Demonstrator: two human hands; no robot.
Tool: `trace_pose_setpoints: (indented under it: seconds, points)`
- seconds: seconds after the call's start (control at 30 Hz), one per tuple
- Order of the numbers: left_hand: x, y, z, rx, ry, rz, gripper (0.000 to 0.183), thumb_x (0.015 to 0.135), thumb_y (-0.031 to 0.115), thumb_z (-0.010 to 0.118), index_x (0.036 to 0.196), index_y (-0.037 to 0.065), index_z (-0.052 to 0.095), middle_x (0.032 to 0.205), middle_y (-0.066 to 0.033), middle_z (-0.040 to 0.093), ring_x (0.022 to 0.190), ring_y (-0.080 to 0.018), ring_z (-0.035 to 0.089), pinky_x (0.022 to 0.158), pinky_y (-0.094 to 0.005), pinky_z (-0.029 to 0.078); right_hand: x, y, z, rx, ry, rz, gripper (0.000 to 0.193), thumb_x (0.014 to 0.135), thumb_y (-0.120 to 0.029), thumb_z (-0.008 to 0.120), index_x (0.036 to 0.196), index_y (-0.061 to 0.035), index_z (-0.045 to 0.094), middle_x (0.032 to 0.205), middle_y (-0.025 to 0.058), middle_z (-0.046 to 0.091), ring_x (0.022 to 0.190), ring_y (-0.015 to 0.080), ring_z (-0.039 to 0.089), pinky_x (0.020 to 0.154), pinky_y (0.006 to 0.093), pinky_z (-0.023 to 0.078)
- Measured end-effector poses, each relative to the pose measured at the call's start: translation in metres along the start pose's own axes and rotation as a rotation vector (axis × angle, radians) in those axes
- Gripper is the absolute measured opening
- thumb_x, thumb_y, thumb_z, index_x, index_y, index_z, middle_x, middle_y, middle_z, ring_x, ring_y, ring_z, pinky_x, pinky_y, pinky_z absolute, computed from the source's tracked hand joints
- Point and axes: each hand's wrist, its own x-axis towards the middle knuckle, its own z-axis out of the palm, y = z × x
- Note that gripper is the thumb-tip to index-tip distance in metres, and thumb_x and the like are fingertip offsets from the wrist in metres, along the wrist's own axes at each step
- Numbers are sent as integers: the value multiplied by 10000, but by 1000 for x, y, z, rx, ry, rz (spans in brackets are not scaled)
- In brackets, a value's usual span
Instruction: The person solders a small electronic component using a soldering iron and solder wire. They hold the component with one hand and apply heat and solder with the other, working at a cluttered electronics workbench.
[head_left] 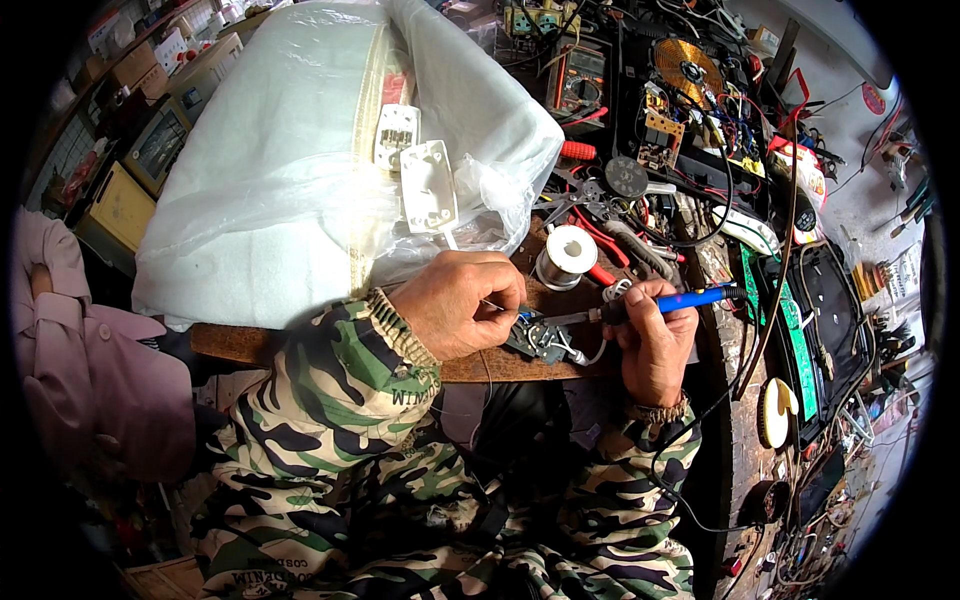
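Observation:
My right hand is closed round a blue-handled soldering iron, its metal shaft pointing left over a small circuit board. White leads come off the board's right side. Pinched at the fingertips, my left hand holds a thin wire beside the board's left end; the fingers hide most of it. A spool of solder wire stands just beyond the board. Farther off, an open white plastic housing and a second white housing part lie on plastic wrapping.
A large plastic-wrapped bundle fills the bench's left. Pliers, red-handled tools and a multimeter crowd the far right, with a copper coil. The iron's dark cord hangs at right. Someone in a pink coat is at left.

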Motion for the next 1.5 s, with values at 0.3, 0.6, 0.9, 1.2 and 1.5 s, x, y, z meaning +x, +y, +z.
trace_pose_setpoints:
  seconds: [0.3, 0.6, 0.9, 1.2, 1.5]
  points:
    - [0, 0, -1, 3, -2, 12, 124, 771, -49, 682, 778, 0, 569, 923, -76, 678, 647, -78, 588, 565, -229, 490, -1, -1, 1, -3, 2, -2, 133, 890, -98, 706, 838, -7, 624, 618, 1, 560, 459, 66, 470, 477, 246, 472]
    - [0, -1, 0, -2, 4, 20, 119, 769, -49, 679, 778, 3, 573, 925, -73, 680, 637, -73, 587, 558, -226, 487, -1, -1, 1, 11, 3, 1, 134, 895, -100, 702, 842, -6, 621, 621, 3, 566, 462, 68, 476, 482, 247, 476]
    - [0, 1, 0, 3, 11, 5, 121, 765, -51, 680, 770, 3, 571, 918, -69, 678, 630, -75, 587, 563, -232, 488, 0, -1, 2, 7, 6, 7, 133, 894, -100, 699, 841, -5, 622, 619, 4, 568, 461, 69, 477, 482, 248, 476]
    - [0, 1, 0, 30, 2, 11, 117, 765, -45, 678, 761, 5, 572, 919, -72, 679, 642, -81, 597, 568, -234, 494, 0, -1, 1, 3, 16, 13, 138, 893, -104, 708, 842, -8, 623, 634, 7, 580, 460, 69, 481, 477, 249, 478]
    - [0, 2, -1, 7, -6, 12, 127, 772, -54, 680, 764, -1, 564, 921, -63, 673, 601, -56, 544, 537, -231, 459, 0, 0, 0, 3, 1, 11, 135, 894, -102, 708, 843, -8, 626, 629, 4, 574, 457, 63, 476, 472, 239, 478]
